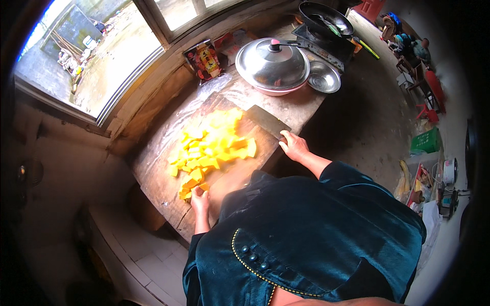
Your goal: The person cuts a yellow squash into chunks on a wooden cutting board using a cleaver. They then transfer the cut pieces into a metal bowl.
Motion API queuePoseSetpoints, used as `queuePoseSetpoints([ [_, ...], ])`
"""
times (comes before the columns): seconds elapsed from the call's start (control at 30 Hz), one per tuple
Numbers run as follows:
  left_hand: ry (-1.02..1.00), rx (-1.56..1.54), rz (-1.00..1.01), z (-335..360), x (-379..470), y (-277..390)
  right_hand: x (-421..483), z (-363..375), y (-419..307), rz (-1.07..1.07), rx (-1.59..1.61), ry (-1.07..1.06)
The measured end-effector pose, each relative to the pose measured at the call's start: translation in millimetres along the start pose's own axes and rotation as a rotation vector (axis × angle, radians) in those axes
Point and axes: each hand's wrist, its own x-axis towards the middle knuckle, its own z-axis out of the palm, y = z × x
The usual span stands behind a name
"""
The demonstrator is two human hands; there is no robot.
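My right hand point(294, 146) grips the handle end of a cleaver point(268, 120), whose broad dark blade lies flat or nearly flat at the right of a worn wooden board point(229, 183). A heap of bright yellow-orange chunks, apparently pumpkin point(206, 145), spreads over the board, partly washed out by glare. At the near-left end of that heap, the fingers of my left hand point(200, 201) touch a few thicker chunks point(190, 183). Whether they pinch a chunk is not clear.
Beyond the board, a domed metal lid point(271, 63) covers a wide pan beside a shallow metal bowl point(324, 76). A black wok point(325, 19) sits on a stove further back. A printed package point(203, 61) leans by the window. On the floor at right is a green crate point(425, 140).
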Motion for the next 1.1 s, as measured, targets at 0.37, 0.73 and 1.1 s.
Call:
queuePoseSetpoints([
  [0.37, 0.105, -0.044, -0.122, -12.1, -71.1, -9.2, 97.7, 34.1, 46.6, -0.098, -0.034, -0.062],
  [0.73, 0.109, 0.149, -0.149, 9.1, -156.2, 38.9, 211.9, 86.4, -0.5, -0.281, 0.040, -0.035],
  [1.1, 0.020, 0.262, -0.295, 25.3, -174.9, 48.4, 236.6, 112.2, 9.5, -0.180, 0.197, -0.089],
])
